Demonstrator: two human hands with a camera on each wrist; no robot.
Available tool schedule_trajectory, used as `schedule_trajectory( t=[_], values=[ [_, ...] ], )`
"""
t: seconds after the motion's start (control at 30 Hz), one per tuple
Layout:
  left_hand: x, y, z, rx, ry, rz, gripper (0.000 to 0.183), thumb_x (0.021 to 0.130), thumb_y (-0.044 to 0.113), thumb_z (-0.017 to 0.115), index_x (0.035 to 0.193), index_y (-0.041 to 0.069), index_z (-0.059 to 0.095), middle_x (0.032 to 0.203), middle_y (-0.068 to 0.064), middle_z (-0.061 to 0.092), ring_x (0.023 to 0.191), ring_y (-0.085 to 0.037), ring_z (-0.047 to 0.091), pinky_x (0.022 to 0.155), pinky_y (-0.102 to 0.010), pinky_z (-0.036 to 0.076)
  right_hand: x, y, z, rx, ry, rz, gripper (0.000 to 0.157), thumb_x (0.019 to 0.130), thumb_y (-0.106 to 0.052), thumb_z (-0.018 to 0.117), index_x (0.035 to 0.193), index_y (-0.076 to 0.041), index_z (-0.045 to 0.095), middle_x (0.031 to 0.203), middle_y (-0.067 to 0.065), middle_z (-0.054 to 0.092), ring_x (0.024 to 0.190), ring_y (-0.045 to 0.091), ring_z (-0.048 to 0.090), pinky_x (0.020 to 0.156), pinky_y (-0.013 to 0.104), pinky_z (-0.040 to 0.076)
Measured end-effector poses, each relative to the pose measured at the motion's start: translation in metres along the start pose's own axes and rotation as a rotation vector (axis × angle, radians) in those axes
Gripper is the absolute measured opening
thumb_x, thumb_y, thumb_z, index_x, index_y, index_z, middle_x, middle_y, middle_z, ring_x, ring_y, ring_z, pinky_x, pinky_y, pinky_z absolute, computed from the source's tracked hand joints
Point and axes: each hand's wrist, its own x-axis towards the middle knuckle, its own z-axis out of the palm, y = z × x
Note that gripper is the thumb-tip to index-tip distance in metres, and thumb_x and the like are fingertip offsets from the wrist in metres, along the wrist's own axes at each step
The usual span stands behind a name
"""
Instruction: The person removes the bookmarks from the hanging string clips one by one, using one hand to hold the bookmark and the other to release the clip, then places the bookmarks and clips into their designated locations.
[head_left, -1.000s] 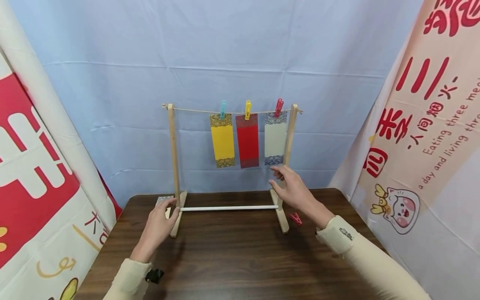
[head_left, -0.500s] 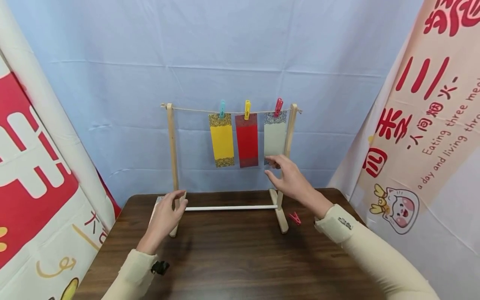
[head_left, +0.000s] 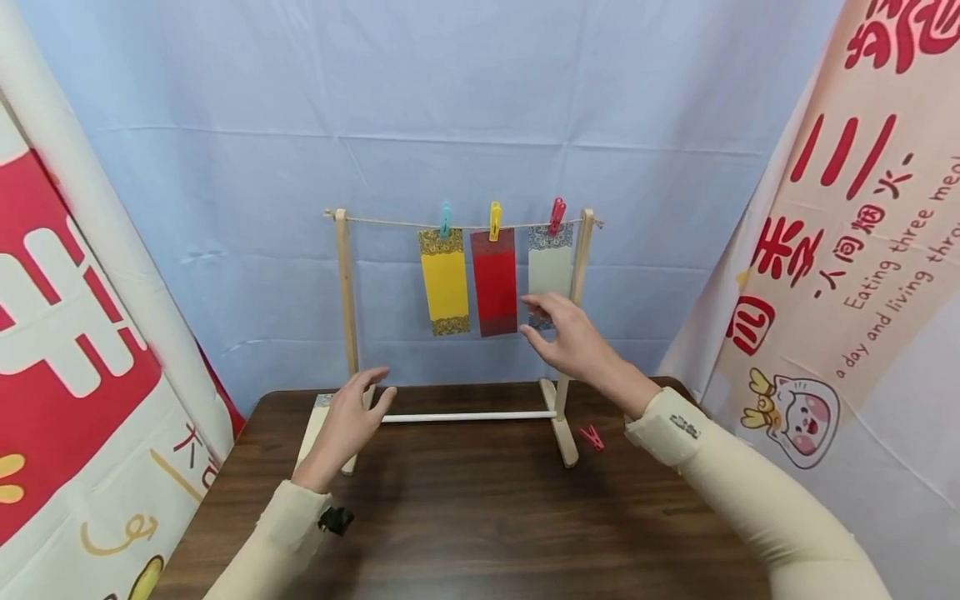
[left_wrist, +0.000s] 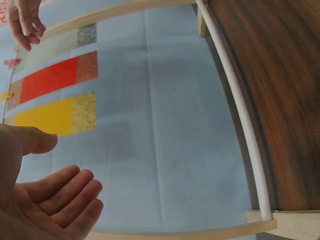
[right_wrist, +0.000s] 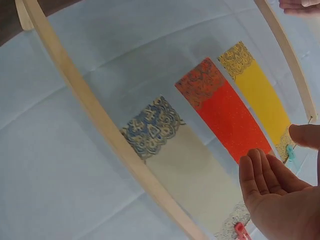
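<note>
From a cord on a wooden frame [head_left: 346,300] hang a yellow card [head_left: 446,283], a red card [head_left: 495,283] and a pale grey card [head_left: 550,262], each with a patterned band at both ends. A light blue clothespin [head_left: 446,218], a yellow clothespin [head_left: 495,221] and a red clothespin [head_left: 557,216] clip them. My right hand [head_left: 573,337], holding nothing, is raised before the grey card and hides part of its lower end. My left hand [head_left: 347,427] hovers with fingers and thumb apart near the frame's left foot, nothing in it.
A loose red clothespin [head_left: 592,437] lies on the dark wooden table [head_left: 465,517] right of the frame. A pale card [head_left: 313,429], partly behind my left hand, lies at the left. A white rod [head_left: 468,416] joins the frame's feet. Blue cloth [head_left: 450,108] hangs behind.
My left hand has moved right and slightly up, uncovering more of the pale card on the table. My right hand has risen and shifted left in front of the grey card.
</note>
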Motion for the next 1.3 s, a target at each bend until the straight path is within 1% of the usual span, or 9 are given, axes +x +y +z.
schedule_trajectory(
  t=[0.2,0.4,0.53,0.73,0.9,1.07,1.3],
  values=[
    [0.011,0.010,-0.001,0.003,-0.004,0.024,0.049,0.110,0.029,0.065,0.155,0.012,0.056,0.153,-0.015,0.057,0.143,-0.040,0.052,0.115,-0.061,0.044,0.009,-0.003,-0.004,-0.005,0.004,-0.021,0.048,0.098,-0.006,0.079,0.140,0.009,0.062,0.126,0.024,0.067,0.113,0.036,0.065,0.099,0.055,0.057],
    [0.021,0.020,0.000,0.002,-0.006,0.049,0.049,0.109,0.029,0.067,0.153,0.009,0.057,0.152,-0.017,0.058,0.141,-0.041,0.054,0.113,-0.061,0.046,0.018,-0.006,-0.008,-0.025,-0.017,-0.030,0.050,0.100,-0.010,0.078,0.143,0.007,0.060,0.133,0.023,0.065,0.116,0.038,0.066,0.102,0.054,0.057],
    [0.026,0.022,0.003,-0.002,-0.006,0.070,0.049,0.109,0.029,0.068,0.153,0.009,0.058,0.152,-0.016,0.059,0.140,-0.041,0.055,0.113,-0.060,0.047,0.026,-0.009,-0.010,-0.036,-0.018,-0.062,0.050,0.100,-0.012,0.078,0.143,0.007,0.061,0.137,0.023,0.065,0.120,0.038,0.066,0.104,0.054,0.056],
    [0.034,0.020,0.009,-0.003,-0.001,0.077,0.049,0.109,0.031,0.068,0.152,0.011,0.058,0.151,-0.015,0.060,0.140,-0.039,0.056,0.114,-0.057,0.047,0.039,-0.014,-0.013,-0.039,-0.004,-0.137,0.049,0.099,-0.012,0.079,0.141,0.006,0.062,0.139,0.021,0.066,0.128,0.036,0.063,0.110,0.053,0.052],
    [0.042,0.016,0.010,-0.018,0.007,0.090,0.049,0.108,0.033,0.068,0.152,0.011,0.059,0.150,-0.014,0.061,0.140,-0.037,0.056,0.115,-0.056,0.046,0.053,-0.018,-0.017,-0.026,0.008,-0.194,0.049,0.098,-0.013,0.080,0.141,0.005,0.063,0.139,0.021,0.066,0.129,0.035,0.062,0.112,0.052,0.051],
    [0.051,0.016,0.013,-0.036,0.028,0.122,0.049,0.108,0.032,0.069,0.151,0.011,0.060,0.149,-0.013,0.061,0.139,-0.036,0.057,0.116,-0.054,0.046,0.065,-0.025,-0.022,-0.025,-0.005,-0.198,0.049,0.098,-0.014,0.079,0.141,0.004,0.063,0.140,0.019,0.065,0.131,0.034,0.061,0.113,0.052,0.050],
    [0.060,0.014,0.019,-0.051,0.034,0.119,0.049,0.107,0.031,0.070,0.151,0.012,0.060,0.149,-0.012,0.061,0.139,-0.034,0.057,0.117,-0.051,0.045,0.078,-0.032,-0.021,-0.033,-0.033,-0.180,0.051,0.101,-0.018,0.076,0.145,0.002,0.061,0.146,0.018,0.063,0.138,0.033,0.055,0.118,0.051,0.046]
  ],
)
